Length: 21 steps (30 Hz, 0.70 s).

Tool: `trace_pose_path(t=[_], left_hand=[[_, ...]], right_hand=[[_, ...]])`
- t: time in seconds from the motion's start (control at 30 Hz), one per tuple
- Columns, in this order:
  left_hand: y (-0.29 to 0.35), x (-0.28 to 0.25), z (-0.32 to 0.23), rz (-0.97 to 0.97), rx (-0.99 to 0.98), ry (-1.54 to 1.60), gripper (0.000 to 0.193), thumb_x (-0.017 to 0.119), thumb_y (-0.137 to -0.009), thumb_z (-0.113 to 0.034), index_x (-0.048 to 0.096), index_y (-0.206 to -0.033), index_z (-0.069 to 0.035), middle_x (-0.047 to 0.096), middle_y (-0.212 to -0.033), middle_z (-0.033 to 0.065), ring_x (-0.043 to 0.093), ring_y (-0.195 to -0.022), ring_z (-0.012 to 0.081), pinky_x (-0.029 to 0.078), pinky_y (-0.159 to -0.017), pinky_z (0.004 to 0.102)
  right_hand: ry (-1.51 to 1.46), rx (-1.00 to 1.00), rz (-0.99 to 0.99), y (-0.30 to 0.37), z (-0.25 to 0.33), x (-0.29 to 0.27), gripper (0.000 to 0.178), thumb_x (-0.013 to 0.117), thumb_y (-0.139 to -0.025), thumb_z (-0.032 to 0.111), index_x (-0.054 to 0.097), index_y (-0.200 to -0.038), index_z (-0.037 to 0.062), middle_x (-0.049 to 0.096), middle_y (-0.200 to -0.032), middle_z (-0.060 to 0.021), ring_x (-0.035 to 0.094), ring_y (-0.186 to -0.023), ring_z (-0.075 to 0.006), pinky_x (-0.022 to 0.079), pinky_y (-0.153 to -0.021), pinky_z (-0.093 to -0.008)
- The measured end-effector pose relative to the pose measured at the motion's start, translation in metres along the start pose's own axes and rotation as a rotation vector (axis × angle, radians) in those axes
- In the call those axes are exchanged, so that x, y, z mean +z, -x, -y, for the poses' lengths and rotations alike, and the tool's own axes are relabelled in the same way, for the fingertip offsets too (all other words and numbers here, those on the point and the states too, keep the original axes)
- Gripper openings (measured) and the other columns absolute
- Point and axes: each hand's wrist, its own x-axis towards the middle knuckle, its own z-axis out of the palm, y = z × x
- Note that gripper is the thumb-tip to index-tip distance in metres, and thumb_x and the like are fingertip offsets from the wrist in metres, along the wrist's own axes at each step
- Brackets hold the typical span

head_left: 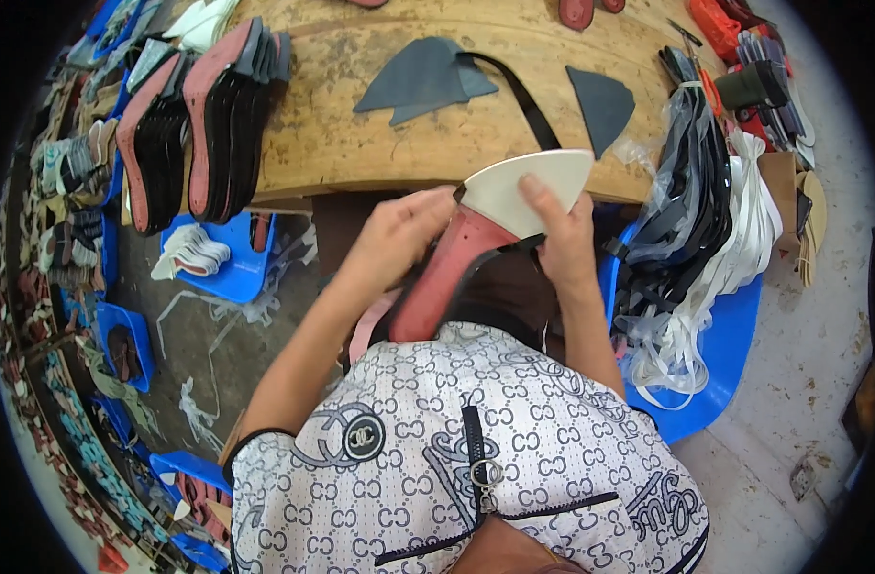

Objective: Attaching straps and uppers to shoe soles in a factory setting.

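A red insole [444, 273] with a cream-white piece [499, 187] over its toe end is held in front of my chest, its heel resting near my lap. My right hand [564, 225] grips the toe end, thumb flat on the white piece and fingers beneath. My left hand [404, 230] is closed in a pinch at the left edge, where the white and red parts meet; its fingertips partly hide what they grip. A black strap [519, 91] runs from the far edge of the white piece back to grey cut pieces [418, 81] on the table.
Stacks of red-topped black insoles [222, 124] stand at the table's left edge. Another grey piece [602, 105] lies at right on the wooden table [327, 143]. Bundles of black and white straps [686, 249] hang into a blue bin [715, 383]. More blue bins [232, 282] sit at left.
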Motion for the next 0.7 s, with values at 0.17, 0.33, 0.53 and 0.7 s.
trace_pose_path(t=[0.17, 0.33, 0.53, 0.7], left_hand=[[0.010, 0.001, 0.021, 0.008, 0.112, -0.324, 0.040, 0.049, -0.099, -0.031, 0.057, -0.077, 0.002, 0.048, -0.058, 0.0018, 0.041, -0.056, 0.0105, 0.038, -0.053, 0.0276], [0.044, -0.002, 0.016, 0.163, -0.177, 0.106, 0.027, 0.050, -0.094, -0.015, 0.057, -0.114, 0.001, 0.062, -0.096, 0.0019, 0.050, -0.078, 0.0121, 0.043, -0.072, 0.0289], [0.014, -0.036, 0.002, 0.268, -0.097, -0.087, 0.043, 0.059, -0.093, -0.019, 0.052, -0.130, 0.003, 0.062, -0.101, -0.0023, 0.053, -0.082, 0.0065, 0.044, -0.069, 0.0222], [0.008, -0.021, -0.010, 0.132, 0.035, -0.668, 0.034, 0.053, -0.098, -0.024, 0.059, -0.119, 0.003, 0.064, -0.087, 0.0033, 0.054, -0.079, 0.0089, 0.046, -0.071, 0.0286]], right_hand=[[-0.105, 0.082, 0.040, -0.002, -0.008, 0.001, 0.027, 0.068, -0.085, 0.020, 0.066, -0.097, -0.0035, 0.068, -0.086, -0.0077, 0.064, -0.077, -0.0124, 0.050, -0.071, -0.0258], [-0.011, 0.152, 0.182, 0.003, -0.008, 0.005, 0.027, 0.068, -0.085, 0.019, 0.065, -0.099, -0.0039, 0.068, -0.087, -0.0077, 0.063, -0.077, -0.0118, 0.050, -0.070, -0.0259], [-0.080, 0.209, 0.210, 0.000, -0.022, 0.022, 0.028, 0.066, -0.087, 0.022, 0.065, -0.100, -0.0030, 0.068, -0.090, -0.0085, 0.064, -0.079, -0.0127, 0.052, -0.070, -0.0261], [-0.207, 0.232, 0.165, -0.009, -0.019, 0.027, 0.031, 0.068, -0.086, 0.024, 0.063, -0.104, -0.0008, 0.066, -0.092, -0.0064, 0.063, -0.077, -0.0104, 0.050, -0.070, -0.0244]])
